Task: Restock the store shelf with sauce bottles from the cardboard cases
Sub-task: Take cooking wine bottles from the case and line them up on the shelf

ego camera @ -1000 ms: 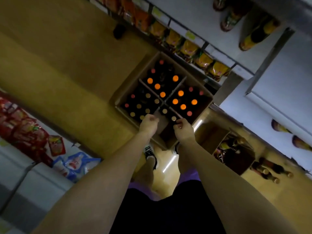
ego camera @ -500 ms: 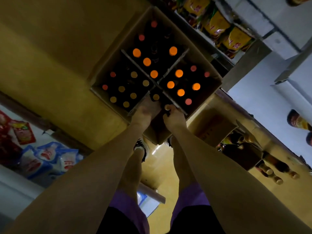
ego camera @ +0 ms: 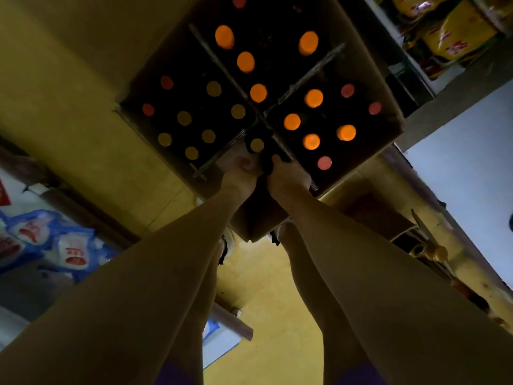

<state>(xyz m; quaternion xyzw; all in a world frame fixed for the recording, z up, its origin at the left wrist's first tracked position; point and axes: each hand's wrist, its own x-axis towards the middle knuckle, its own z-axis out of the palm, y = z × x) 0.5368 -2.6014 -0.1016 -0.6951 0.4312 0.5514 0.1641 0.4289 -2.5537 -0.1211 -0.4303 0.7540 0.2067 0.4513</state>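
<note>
Head view, steeply down, close

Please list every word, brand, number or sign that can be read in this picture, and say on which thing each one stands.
No text can be read for certain.
Blue and white pouches: red label marks, too blurred to read.
Yellow packets on the shelf: red marks, too blurred to read.
Bottle caps in the cardboard case: plain colour, no text shows.
Red packet edge: no letters can be made out.
</note>
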